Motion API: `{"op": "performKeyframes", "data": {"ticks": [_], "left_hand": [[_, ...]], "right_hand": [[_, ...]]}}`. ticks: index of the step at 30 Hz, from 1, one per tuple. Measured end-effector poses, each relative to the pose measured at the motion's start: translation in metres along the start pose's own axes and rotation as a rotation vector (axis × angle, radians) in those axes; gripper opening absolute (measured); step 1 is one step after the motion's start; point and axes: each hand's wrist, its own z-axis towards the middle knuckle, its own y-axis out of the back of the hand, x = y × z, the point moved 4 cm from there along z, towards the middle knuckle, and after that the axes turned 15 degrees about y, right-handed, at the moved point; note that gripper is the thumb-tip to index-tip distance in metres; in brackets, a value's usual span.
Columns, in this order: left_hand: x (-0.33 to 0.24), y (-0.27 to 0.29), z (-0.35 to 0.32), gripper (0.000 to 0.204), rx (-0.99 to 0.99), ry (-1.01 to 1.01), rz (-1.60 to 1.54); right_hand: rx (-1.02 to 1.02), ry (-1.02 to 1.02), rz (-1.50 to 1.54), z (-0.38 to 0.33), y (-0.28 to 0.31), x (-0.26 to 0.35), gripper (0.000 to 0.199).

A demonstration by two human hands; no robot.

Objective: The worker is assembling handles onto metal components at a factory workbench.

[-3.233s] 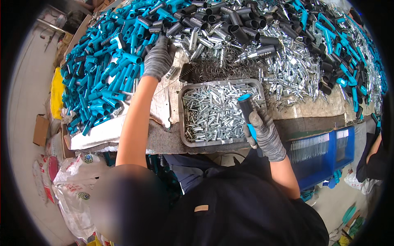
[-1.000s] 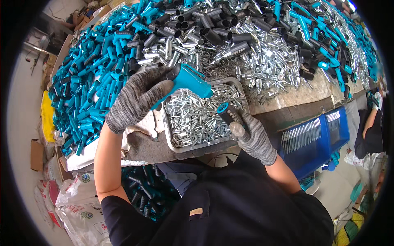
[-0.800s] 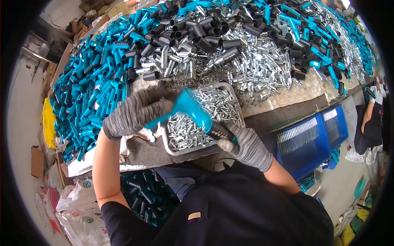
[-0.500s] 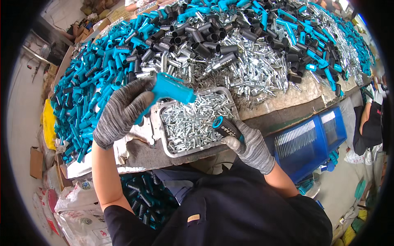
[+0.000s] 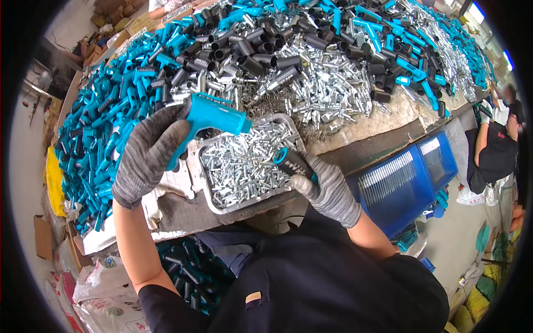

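My left hand [image 5: 145, 158], in a grey knit glove, is closed round the handle of a teal pistol-shaped plastic housing [image 5: 215, 115]. The barrel of the housing points right and slightly down. Lower and to the right, my right hand [image 5: 330, 191], gloved alike, grips a black sleeve with a teal end [image 5: 293, 162]; its round end faces up and left. The two parts are apart. Beneath them lies a light grey tray [image 5: 233, 208] filled with small silver metal pins [image 5: 244, 166].
Heaped over the table are teal housings [image 5: 105, 127], black tubes [image 5: 252, 64] and silver metal fittings [image 5: 333, 89]. A blue bin [image 5: 388, 186] with metal rods stands at the right. Below the table edge sit more teal-and-black parts [image 5: 194, 272]. Another person [image 5: 491, 150] is at far right.
The whole view has shifted, so the table and both hands appear farther left. Both hands keep their holds, and the two parts stay about as far apart.
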Motion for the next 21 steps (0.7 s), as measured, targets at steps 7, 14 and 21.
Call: {"op": "performKeyframes", "data": {"ticks": [7,14,21], "left_hand": [[-0.002,-0.011,-0.002,0.045,-0.049,-0.086,0.252],[-0.009,-0.006,-0.002,0.047,0.11,-0.032,0.278],[0.0,-0.019,-0.006,0.047,0.233,-0.032,0.398]], "right_hand": [[0.048,0.005,0.009,0.003,-0.003,0.011,0.062],[0.037,0.006,0.023,0.0,-0.002,0.013,0.061],[0.068,0.021,0.068,0.003,-0.013,0.026,0.062]]}}
